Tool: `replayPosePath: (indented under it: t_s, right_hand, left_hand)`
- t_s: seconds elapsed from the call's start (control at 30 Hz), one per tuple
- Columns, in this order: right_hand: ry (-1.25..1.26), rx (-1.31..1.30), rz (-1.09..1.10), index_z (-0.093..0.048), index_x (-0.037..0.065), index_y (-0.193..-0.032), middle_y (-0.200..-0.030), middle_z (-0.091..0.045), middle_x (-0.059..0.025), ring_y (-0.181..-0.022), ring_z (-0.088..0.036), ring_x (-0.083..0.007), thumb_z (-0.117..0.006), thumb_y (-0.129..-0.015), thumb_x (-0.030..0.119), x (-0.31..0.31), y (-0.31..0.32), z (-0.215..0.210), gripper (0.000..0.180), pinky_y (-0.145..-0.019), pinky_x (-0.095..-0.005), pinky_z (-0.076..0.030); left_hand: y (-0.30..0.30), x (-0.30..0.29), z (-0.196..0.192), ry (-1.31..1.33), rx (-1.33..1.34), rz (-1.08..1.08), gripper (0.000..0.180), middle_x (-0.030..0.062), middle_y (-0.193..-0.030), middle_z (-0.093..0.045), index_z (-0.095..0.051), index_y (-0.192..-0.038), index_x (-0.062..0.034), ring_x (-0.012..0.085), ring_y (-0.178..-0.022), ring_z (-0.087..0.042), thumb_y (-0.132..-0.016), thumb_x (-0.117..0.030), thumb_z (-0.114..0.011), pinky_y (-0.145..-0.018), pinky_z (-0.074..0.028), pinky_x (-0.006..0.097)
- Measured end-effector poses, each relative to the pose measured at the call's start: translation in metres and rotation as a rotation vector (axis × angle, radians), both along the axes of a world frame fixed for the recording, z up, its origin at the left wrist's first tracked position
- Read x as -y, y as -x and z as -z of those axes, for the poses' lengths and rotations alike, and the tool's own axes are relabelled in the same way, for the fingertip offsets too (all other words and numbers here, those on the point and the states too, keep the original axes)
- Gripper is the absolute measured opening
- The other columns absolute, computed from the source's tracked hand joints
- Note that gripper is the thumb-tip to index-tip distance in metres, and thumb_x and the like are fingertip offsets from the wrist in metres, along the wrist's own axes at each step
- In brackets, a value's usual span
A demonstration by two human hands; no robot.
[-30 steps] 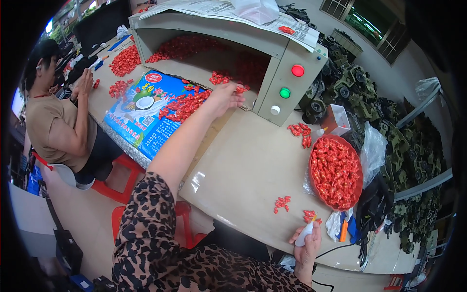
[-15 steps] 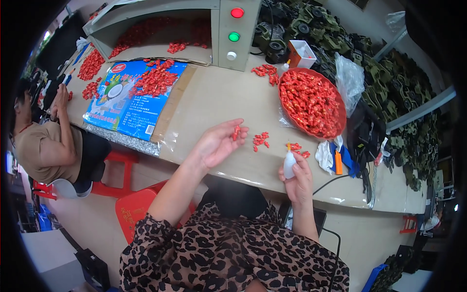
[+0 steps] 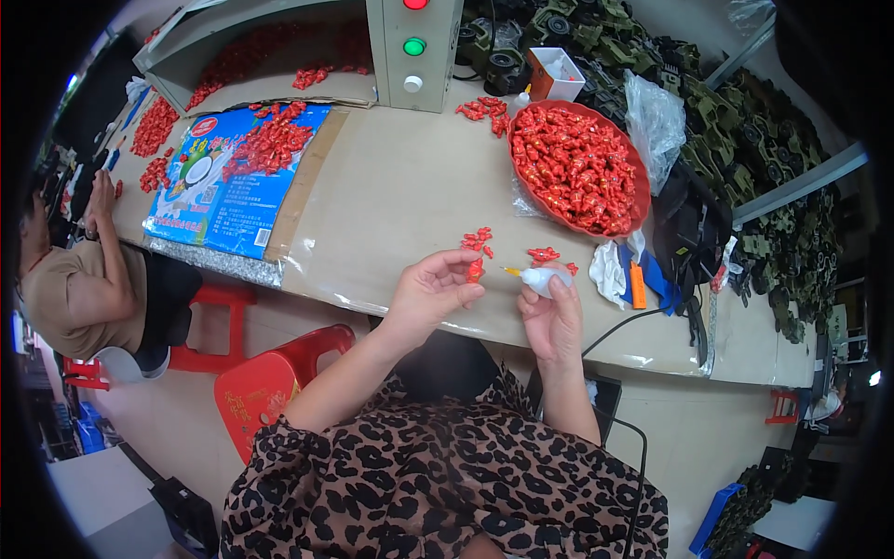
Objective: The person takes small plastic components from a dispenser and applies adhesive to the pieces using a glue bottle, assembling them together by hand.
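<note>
My left hand [image 3: 430, 296] pinches a small shiny red figure [image 3: 475, 271] between thumb and fingers. In my right hand [image 3: 553, 324] is a white squeeze bottle [image 3: 546, 280], lying on its side with its yellow nozzle pointing left. The nozzle tip is a short gap away from the red figure. Just beyond my hands, two little groups of red figures [image 3: 478, 241] rest on the table. Farther right stands a red bowl [image 3: 644, 186] heaped with many more of the same figures.
A machine housing [image 3: 410, 56] with coloured buttons stands at the back. Left of it, red pieces lie on a blue printed cardboard sheet [image 3: 223, 228]. An orange tool [image 3: 638, 285] and white cloth [image 3: 608, 275] are at right. A co-worker [image 3: 93, 298] sits at far left.
My hands have come closer together. The squeeze bottle has tipped from upright to sideways, its nozzle now toward the red figure. The whole view has shifted slightly.
</note>
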State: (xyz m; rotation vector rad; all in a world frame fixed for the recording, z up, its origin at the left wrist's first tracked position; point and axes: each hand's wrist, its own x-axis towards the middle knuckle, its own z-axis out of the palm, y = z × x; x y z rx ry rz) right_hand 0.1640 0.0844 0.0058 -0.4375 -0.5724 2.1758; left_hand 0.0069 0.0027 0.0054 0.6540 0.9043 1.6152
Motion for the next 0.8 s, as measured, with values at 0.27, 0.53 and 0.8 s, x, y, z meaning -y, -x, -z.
replayPosePath:
  t_s: [0.27,0.53,0.8]
  right_hand:
    - [-0.232,0.155,0.131,-0.047,0.004,-0.094,-0.087,-0.05,-0.0071,-0.064,-0.045,-0.0112,-0.056,-0.078,0.015,-0.005,0.003,0.004,0.021,-0.053,-0.0218,-0.035]
    - [-0.423,0.254,0.2,-0.045,0.001,-0.095,-0.085,-0.05,-0.0099,-0.062,-0.048,-0.0118,-0.054,-0.078,0.009,0.002,0.011,0.004,0.021,-0.052,-0.0217,-0.039]
    - [-0.668,0.407,0.335,-0.043,0.0,-0.094,-0.087,-0.047,-0.0111,-0.06,-0.046,-0.0124,-0.056,-0.079,0.018,0.011,0.012,0.015,0.027,-0.053,-0.0224,-0.038]
  left_hand:
    - [-0.009,0.0,0.019,-0.033,-0.24,-0.151,0.03,0.0064,-0.09,-0.052,-0.046,-0.099,0.003,0.0095,-0.082,-0.052,-0.072,0.005,-0.058,-0.074,-0.045,0.021]
    - [-0.009,0.0,0.018,0.015,-0.185,-0.209,0.022,0.0071,-0.088,-0.053,-0.045,-0.092,0.0024,0.0098,-0.08,-0.053,-0.073,0.006,-0.057,-0.074,-0.045,0.021]
    - [-0.015,-0.002,0.023,-0.001,-0.32,-0.311,0.024,0.0065,-0.086,-0.048,-0.041,-0.084,0.0003,0.0094,-0.076,-0.052,-0.07,0.01,-0.058,-0.07,-0.046,0.02]
